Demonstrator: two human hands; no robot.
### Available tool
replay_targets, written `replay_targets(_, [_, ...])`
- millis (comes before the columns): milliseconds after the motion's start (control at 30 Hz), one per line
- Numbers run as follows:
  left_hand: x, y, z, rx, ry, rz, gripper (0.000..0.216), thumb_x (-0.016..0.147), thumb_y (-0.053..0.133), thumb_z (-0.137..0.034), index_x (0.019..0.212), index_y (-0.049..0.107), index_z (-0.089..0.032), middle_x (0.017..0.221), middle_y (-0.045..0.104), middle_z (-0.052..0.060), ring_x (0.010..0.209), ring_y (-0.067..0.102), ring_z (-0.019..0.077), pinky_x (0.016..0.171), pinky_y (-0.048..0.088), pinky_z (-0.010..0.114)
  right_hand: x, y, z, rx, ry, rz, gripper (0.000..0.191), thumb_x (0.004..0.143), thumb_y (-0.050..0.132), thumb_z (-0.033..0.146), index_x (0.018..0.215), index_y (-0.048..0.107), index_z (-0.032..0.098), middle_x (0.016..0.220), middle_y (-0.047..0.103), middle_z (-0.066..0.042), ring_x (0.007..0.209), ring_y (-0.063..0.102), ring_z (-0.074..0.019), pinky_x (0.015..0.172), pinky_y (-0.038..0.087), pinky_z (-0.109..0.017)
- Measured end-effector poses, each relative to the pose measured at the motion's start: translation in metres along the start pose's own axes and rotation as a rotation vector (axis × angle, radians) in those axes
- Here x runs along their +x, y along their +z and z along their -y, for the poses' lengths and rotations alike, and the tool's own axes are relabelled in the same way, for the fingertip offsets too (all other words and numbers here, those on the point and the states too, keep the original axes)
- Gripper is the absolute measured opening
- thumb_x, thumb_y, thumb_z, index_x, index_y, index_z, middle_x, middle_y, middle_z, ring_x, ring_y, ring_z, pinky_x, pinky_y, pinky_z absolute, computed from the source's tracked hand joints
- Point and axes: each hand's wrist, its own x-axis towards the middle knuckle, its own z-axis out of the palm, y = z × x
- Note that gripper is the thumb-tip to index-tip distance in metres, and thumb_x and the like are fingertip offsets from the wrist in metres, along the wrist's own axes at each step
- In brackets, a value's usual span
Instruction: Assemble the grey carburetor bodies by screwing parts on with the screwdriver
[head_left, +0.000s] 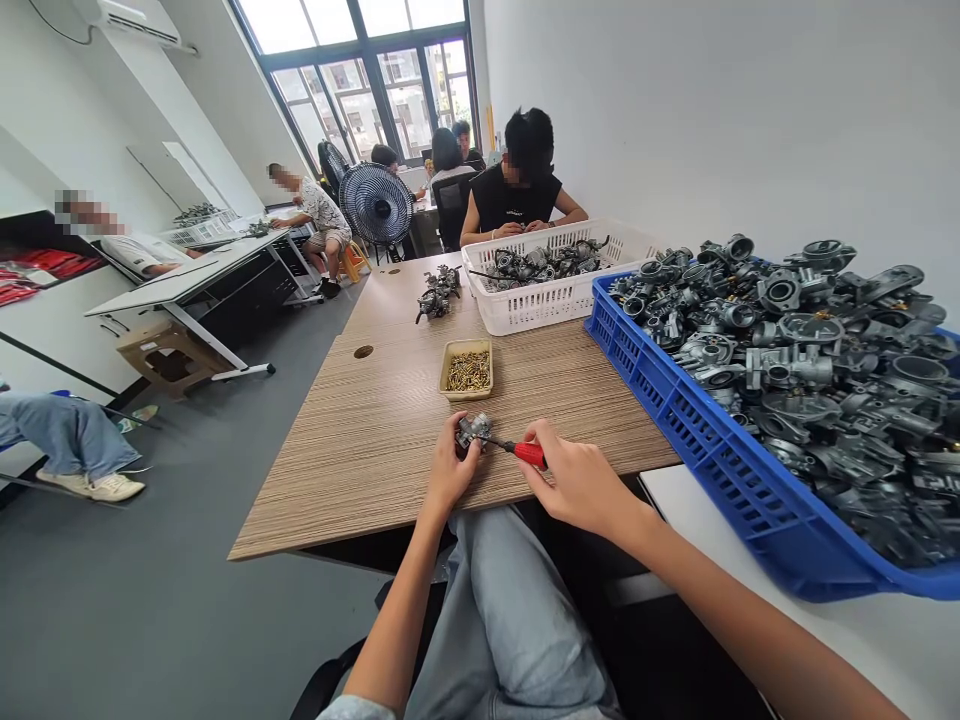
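Observation:
My left hand (450,468) is closed around a small grey metal carburetor part (472,431) at the near edge of the wooden table (375,430). My right hand (574,478) grips a red-handled screwdriver (525,452). Its shaft points left and its tip rests on the part. A small tan tray of brass screws (466,369) sits just beyond my hands.
A blue crate (675,420) heaped with grey carburetors fills the right side. A white basket (540,300) of parts stands further back, with loose carburetors (437,292) to its left. A person in black sits at the table's far end. Other people, a fan (375,204) and desks stand on the left.

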Motion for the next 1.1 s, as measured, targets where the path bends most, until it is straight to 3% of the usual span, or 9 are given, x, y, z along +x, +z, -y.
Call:
replay_targets(133, [-0.0001, -0.0009, -0.0007, -0.007, -0.012, 0.015, 0.052, 0.097, 0.065, -0.029, 0.147, 0.055, -0.025, 0.132, 0.069, 0.011, 0.122, 0.065, 0.0263, 0.11, 0.05, 0.043, 0.0001, 0.0009, 0.0004, -0.061, 0.021, 0.023, 0.014, 0.113, 0.053, 0.033, 0.12, 0.048, 0.022, 0.097, 0.08, -0.004, 0.082, 0.078, -0.0244, 0.065, 0.03, -0.03])
replay_targets(400, [-0.0003, -0.0008, -0.0016, -0.007, -0.008, 0.004, 0.051, 0.096, 0.065, -0.028, 0.146, 0.055, -0.025, 0.129, 0.071, 0.01, 0.119, 0.066, 0.0258, 0.109, 0.05, 0.043, 0.0031, 0.0079, 0.0033, -0.188, 0.191, -0.006, 0.032, 0.114, 0.052, 0.053, 0.112, 0.055, 0.021, 0.08, 0.079, -0.005, 0.076, 0.079, -0.0257, 0.06, 0.022, -0.032])
replay_targets(600, [0.0, 0.0005, 0.0005, -0.011, -0.016, 0.008, 0.051, 0.097, 0.064, -0.029, 0.146, 0.055, -0.025, 0.131, 0.07, 0.01, 0.121, 0.066, 0.0254, 0.11, 0.05, 0.042, 0.0038, 0.0077, 0.0043, -0.185, 0.247, -0.014, 0.035, 0.114, 0.051, 0.057, 0.108, 0.056, 0.022, 0.078, 0.078, -0.004, 0.075, 0.079, -0.026, 0.06, 0.021, -0.032])
replay_targets(800, [-0.0003, 0.0004, 0.0003, -0.002, -0.006, 0.004, 0.051, 0.096, 0.065, -0.028, 0.146, 0.055, -0.025, 0.134, 0.069, 0.01, 0.122, 0.065, 0.0257, 0.111, 0.049, 0.044, 0.0017, 0.0038, -0.0007, 0.019, 0.078, -0.024, 0.019, 0.111, 0.057, 0.041, 0.119, 0.051, 0.025, 0.094, 0.082, -0.001, 0.084, 0.08, -0.0236, 0.068, 0.035, -0.029])
replay_targets(900, [-0.0005, 0.0002, 0.0, 0.0, -0.004, 0.002, 0.051, 0.096, 0.065, -0.027, 0.146, 0.055, -0.026, 0.133, 0.069, 0.01, 0.122, 0.065, 0.0252, 0.111, 0.05, 0.043, 0.0008, 0.0022, -0.0028, 0.062, 0.002, -0.018, 0.021, 0.109, 0.057, 0.034, 0.125, 0.048, 0.024, 0.103, 0.082, -0.002, 0.088, 0.08, -0.0236, 0.071, 0.038, -0.029])
replay_targets(1100, [-0.0004, -0.0009, 0.0001, 0.002, -0.013, 0.014, 0.051, 0.097, 0.066, -0.029, 0.147, 0.055, -0.026, 0.132, 0.07, 0.01, 0.12, 0.066, 0.0254, 0.108, 0.051, 0.042, 0.0033, 0.0038, 0.0016, -0.111, 0.127, 0.003, 0.02, 0.114, 0.054, 0.041, 0.117, 0.052, 0.021, 0.092, 0.081, -0.005, 0.083, 0.079, -0.0252, 0.064, 0.029, -0.03])
